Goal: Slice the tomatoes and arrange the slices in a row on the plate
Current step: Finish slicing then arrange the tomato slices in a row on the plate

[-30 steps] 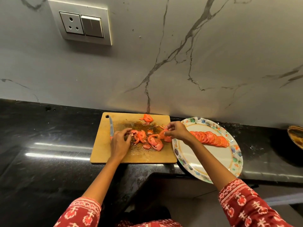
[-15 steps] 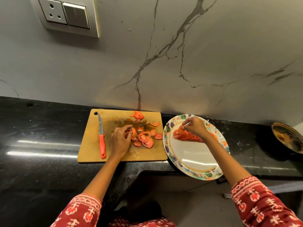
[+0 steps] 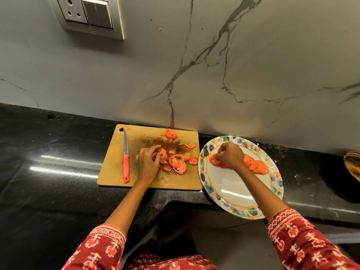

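A wooden cutting board [image 3: 113,172] carries several loose tomato slices [image 3: 178,162] in a wet patch. My left hand [image 3: 148,164] sits on the board with its fingertips pinching a tomato slice at the pile's left side. A red-handled knife [image 3: 126,162] lies on the board to the left of that hand. On the patterned plate [image 3: 231,195] a row of tomato slices [image 3: 257,166] runs across the upper half. My right hand [image 3: 230,154] is over the row's left end, fingers curled, pinching a slice [image 3: 213,159] against the plate.
Board and plate rest on a black stone counter [image 3: 58,182] against a marble wall [image 3: 214,75]. The plate overhangs the counter's front edge. A dark round dish [image 3: 352,165] is at the far right edge. A switch and socket panel [image 3: 87,14] is on the wall.
My right hand carried a slice from the board to the plate and now sits at the left end of the row. My left hand stayed on the board's tomato pile.
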